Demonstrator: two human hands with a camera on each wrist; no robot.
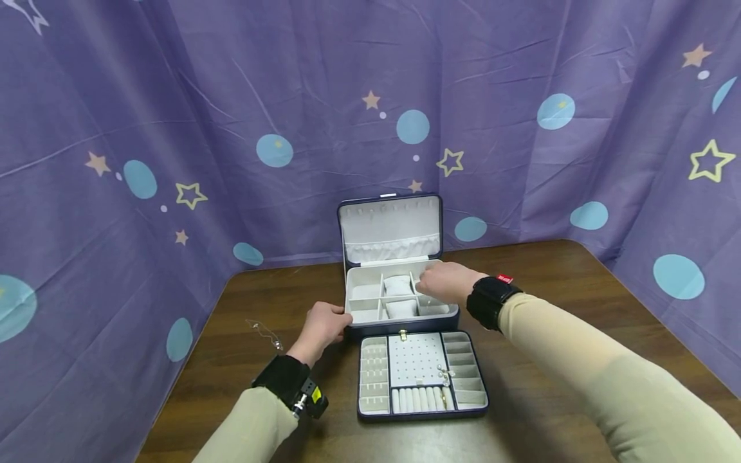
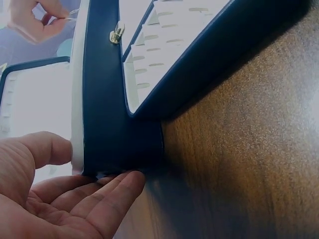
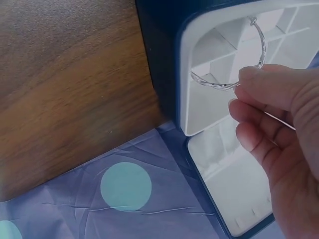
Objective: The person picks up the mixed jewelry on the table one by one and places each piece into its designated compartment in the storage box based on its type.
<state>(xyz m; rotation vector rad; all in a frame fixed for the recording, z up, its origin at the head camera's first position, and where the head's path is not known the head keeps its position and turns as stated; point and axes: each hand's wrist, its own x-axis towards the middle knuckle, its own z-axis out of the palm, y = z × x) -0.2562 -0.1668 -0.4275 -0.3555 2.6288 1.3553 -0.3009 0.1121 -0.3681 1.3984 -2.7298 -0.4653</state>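
We find the work partway along. The box (image 2: 107,99) stands on the surface (image 1: 289,289) with its lid (image 1: 390,222) raised and its compartments (image 1: 366,293) exposed. The tray (image 1: 422,416) lies flat, out of the box and directly in front of it, so we count access to the lower level as done. Two white cushions (image 1: 398,285) sit in the middle compartments, one behind the other. On the tray we see a few small pieces, apparently earrings (image 1: 444,373), at the lower right of the dotted pad, and a gold ring (image 1: 444,398) in the ring rolls.

The bracelet (image 3: 219,85), a silver twisted hoop, is at the right side of the box, before the open compartments. The right hand (image 1: 446,281) pinches it between thumb and forefinger; its other fingers are loosely bent. We cannot tell whether the bracelet touches the box, nor whether it is on its way in or out; its handling is therefore unfinished.

The left hand (image 1: 324,321) holds the front left corner of the box, thumb on the white rim, fingers partly extended along the outer side. We judge this a steadying hold.

The necklace (image 1: 278,344) lies on the surface left of the box, apart from both hands. We judge it unstowed, and the tray not yet refitted.
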